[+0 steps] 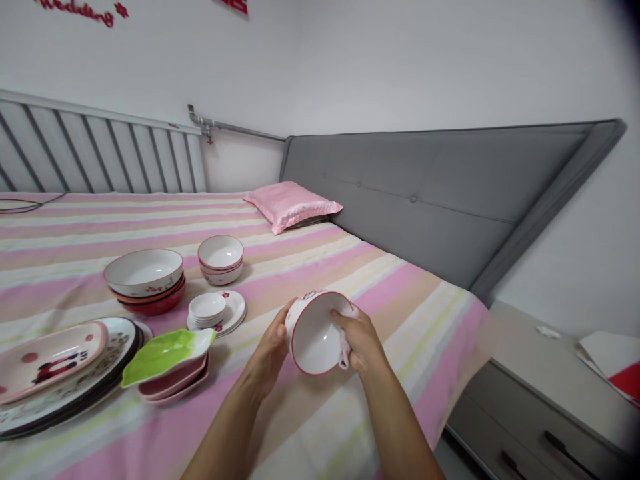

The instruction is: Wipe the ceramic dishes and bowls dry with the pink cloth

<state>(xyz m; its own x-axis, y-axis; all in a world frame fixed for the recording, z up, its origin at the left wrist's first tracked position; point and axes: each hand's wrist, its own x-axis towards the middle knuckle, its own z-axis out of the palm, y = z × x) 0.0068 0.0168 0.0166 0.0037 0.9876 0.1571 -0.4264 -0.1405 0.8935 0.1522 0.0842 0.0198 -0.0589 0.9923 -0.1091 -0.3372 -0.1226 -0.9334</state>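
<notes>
A white bowl with a red rim is tilted so that its inside faces me, held above the bed. My left hand grips its left side, fingers behind the wall. At the right rim my right hand pinches a pale pink cloth against the bowl, thumb on the inside. To the left of my hands lie small white dishes stacked on saucers. Behind these is a stack of similar red-rimmed bowls.
Larger stacked bowls, a green leaf-shaped dish on pink dishes, and stacked oval plates are on the left of the striped bed. A pink pillow lies by the grey headboard. A nightstand stands right.
</notes>
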